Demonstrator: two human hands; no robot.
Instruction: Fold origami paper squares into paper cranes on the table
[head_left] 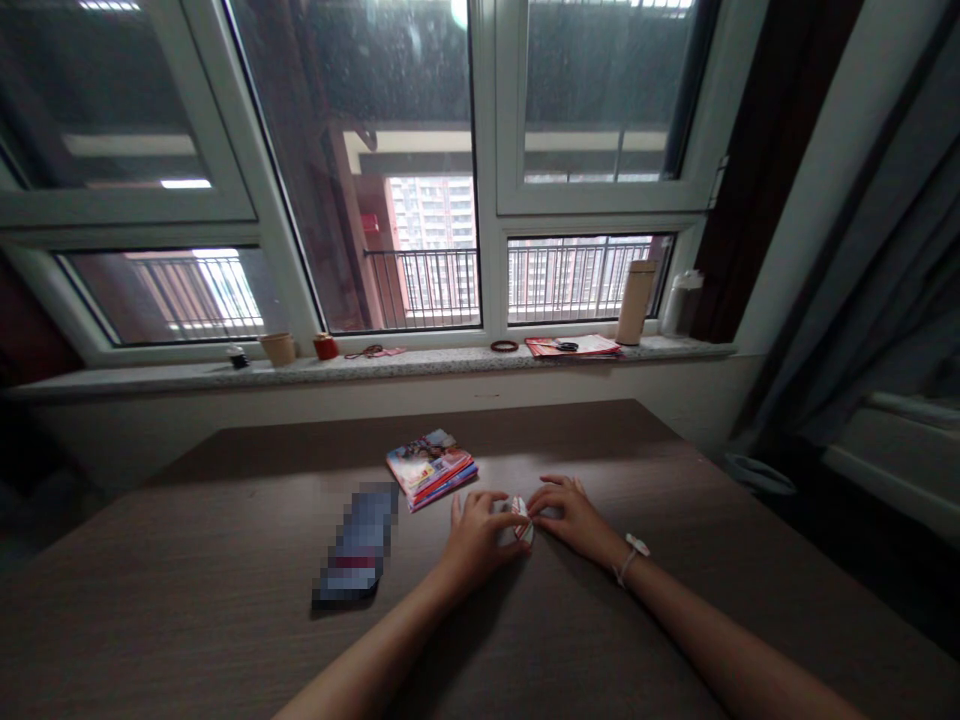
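A small folded paper (520,517), pale with red and green marks, is between my hands just above or on the brown table (247,520). My left hand (480,535) pinches it from the left between thumb and fingers. From the right, the thumb and index finger of my right hand (566,512) close on its edge, while the other fingers stretch forward. A bracelet with a white piece (636,545) circles my right wrist. Beyond my left hand lies a stack of colourful printed booklets or sheets (433,467).
A pixelated dark phone-like object (356,550) lies left of my left arm. Along the window sill (442,365) stand a paper cup (279,348), a red spool-like item (325,347), a tan flask (637,303) and a clear bottle (682,303). Scissors (566,346) rest on red papers there.
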